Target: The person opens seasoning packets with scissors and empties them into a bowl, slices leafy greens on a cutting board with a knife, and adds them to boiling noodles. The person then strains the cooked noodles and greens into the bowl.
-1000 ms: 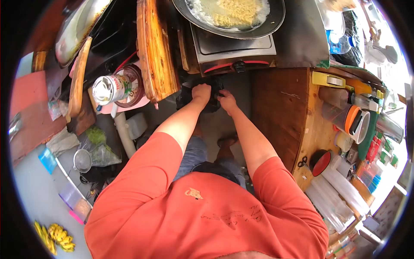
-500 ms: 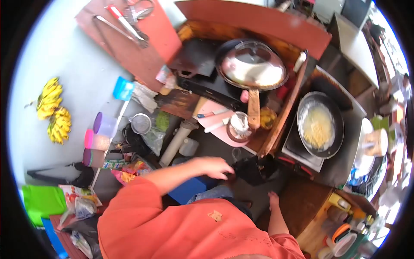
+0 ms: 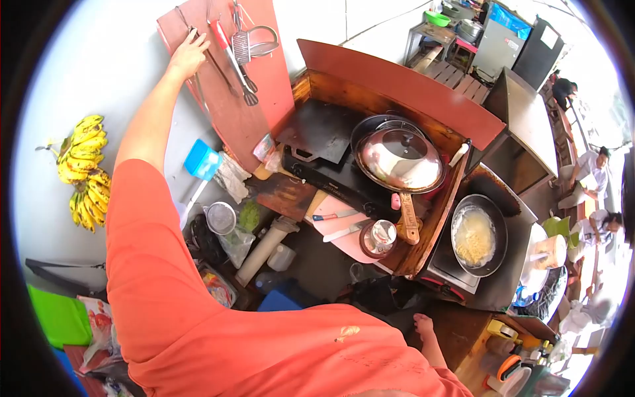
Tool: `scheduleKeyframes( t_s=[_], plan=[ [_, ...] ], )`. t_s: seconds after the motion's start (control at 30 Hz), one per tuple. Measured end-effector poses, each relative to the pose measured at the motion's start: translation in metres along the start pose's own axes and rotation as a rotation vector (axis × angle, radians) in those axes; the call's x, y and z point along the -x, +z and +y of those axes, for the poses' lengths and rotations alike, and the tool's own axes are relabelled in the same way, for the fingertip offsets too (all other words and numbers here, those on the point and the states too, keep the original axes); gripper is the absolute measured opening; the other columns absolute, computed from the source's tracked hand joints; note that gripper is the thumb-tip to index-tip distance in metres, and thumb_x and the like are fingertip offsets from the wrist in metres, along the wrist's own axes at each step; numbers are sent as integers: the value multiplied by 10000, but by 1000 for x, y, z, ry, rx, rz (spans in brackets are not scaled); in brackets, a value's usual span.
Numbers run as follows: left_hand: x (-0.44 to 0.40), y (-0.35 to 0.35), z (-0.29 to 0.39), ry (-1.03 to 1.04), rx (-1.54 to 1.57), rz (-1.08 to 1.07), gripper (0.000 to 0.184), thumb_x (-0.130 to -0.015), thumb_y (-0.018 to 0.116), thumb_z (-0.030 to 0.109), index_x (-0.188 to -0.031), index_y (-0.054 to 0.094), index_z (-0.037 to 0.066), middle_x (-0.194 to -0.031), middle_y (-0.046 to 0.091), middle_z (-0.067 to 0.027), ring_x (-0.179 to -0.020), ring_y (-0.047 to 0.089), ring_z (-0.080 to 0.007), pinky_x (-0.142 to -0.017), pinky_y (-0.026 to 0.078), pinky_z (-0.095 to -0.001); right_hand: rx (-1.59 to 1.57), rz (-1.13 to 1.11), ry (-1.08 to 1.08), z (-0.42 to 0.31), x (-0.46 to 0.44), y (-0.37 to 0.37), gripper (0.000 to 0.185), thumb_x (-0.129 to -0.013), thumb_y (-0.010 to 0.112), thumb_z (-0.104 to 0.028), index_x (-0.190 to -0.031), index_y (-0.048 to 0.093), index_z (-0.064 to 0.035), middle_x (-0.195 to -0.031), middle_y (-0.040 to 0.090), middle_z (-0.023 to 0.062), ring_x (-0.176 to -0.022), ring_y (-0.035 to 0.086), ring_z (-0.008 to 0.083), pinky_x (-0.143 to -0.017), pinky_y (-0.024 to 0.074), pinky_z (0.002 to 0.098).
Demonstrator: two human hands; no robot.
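Left hand [image 3: 190, 54] at the red board [image 3: 233, 114], right hand [image 3: 424, 325] far below, bananas [image 3: 86, 165] lower left, lidded pan [image 3: 401, 159] lower right, and I can't tell either grip.

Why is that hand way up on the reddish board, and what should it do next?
I'd probably close the left hand around the thin tool and lift it off the reddish board, since the fingers are already near its top and it seems to hang there.
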State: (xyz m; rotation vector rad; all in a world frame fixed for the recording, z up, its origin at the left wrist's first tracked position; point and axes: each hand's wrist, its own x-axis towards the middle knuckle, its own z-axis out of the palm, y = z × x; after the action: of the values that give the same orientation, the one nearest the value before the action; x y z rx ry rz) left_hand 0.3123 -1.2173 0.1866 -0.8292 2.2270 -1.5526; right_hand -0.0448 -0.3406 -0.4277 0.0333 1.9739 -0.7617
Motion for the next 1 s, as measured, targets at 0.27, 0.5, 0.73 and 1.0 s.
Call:
scheduleKeyframes(
  t_s=[0.27, 0.5, 0.73, 1.0],
  plan=[
    [-5, -1, -30, 117, 99, 318, 114, -736, 653, 119, -714, 764, 106, -1152, 692, -71, -1361, 460, -251, -1266, 180, -505, -80, -11, 94, 29, 11, 16, 282, -924, 659, -234, -1175, 708, -117, -941, 688, 1, -805, 620, 179, -644, 494, 345],
    [10, -30, -37, 111, 62, 325, 148, -732, 633, 130, -698, 763, 68, -1328, 625, -88, -1425, 403, -264, -1267, 172, -510, 201, -208, 191, 112, -30, 19, 250, -910, 636, -230, -1104, 715, -93, -961, 690, 87, -766, 630, 224, -581, 504, 447],
    [7, -41, -29, 114, 18, 268, 148, -759, 645, 156, -751, 784, 106, -1353, 608, -80, -1453, 363, -259, -1271, 155, -505, 84, -54, -151, 89, -13, -3, 251, -905, 644, -218, -1112, 717, -95, -909, 663, 44, -747, 595, 196, -560, 463, 357],
    [17, -74, -23, 161, -24, 320, 138, -756, 645, 150, -707, 774, 133, -1202, 684, -81, -1386, 457, -230, -1248, 194, -514, 109, -107, -388, 139, -38, -22, 228, -905, 632, -191, -1085, 725, -84, -943, 688, 66, -756, 615, 200, -595, 485, 376]
  ],
)
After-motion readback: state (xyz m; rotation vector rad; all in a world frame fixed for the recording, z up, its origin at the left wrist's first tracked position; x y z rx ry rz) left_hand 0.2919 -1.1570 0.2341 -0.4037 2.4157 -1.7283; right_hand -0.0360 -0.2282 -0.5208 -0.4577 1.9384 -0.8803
